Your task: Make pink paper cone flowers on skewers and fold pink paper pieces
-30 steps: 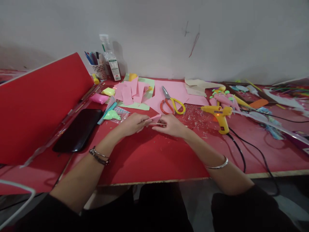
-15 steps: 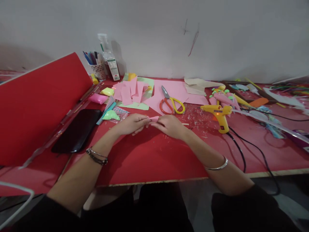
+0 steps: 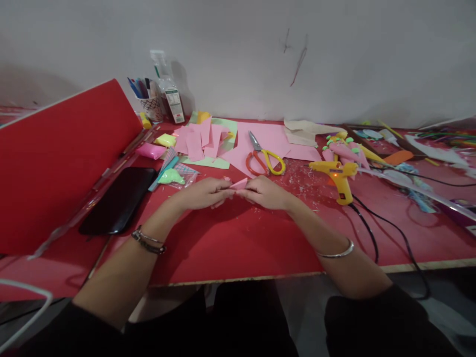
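Note:
Between both hands, a small piece of pink paper is held just above the red table. My left hand pinches its left side, fingers pressed together. On the right side, my right hand has thumb and fingers closed on the same paper. Much of the paper is covered by the fingers, so its full shape is hidden. Just beyond my right hand lie scissors with one red-orange and one yellow handle. Pink paper strips and larger pink sheets are spread behind the hands.
A yellow glue gun with a lit orange light stands at right, its black cord trailing off the front edge. A black phone and a raised red board are at left. A pen cup and glass bottle stand behind.
The pink paper has turned in my fingers and now shows a pointed, folded shape. My right hand has shifted slightly; a thin pale stick beside it is no longer visible.

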Demonstrator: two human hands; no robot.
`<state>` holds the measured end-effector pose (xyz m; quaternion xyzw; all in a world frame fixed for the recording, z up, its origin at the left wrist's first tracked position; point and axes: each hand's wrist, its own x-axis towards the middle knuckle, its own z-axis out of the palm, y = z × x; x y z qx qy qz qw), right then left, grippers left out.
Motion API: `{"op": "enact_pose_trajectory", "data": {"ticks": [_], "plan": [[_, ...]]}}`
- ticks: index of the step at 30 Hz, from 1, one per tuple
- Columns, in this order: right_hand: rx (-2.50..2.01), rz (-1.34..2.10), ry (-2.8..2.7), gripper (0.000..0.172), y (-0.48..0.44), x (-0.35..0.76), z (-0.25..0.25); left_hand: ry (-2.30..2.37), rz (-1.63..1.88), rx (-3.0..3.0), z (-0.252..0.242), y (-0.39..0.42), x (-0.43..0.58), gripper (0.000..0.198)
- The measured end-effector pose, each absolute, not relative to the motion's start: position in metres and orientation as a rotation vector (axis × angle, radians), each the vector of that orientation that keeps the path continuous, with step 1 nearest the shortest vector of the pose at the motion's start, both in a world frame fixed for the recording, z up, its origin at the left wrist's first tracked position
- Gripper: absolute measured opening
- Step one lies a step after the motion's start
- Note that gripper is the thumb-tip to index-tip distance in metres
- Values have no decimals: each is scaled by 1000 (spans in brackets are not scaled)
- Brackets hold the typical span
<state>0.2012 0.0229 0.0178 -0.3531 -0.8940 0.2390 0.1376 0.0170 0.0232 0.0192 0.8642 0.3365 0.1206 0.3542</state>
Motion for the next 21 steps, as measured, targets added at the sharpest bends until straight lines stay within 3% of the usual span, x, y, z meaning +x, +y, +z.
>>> {"op": "enact_pose_trajectory", "data": {"ticks": [21], "plan": [[-1034,503,-2536,27,21,200,16,842,364,1987,18,24,14,28]]}}
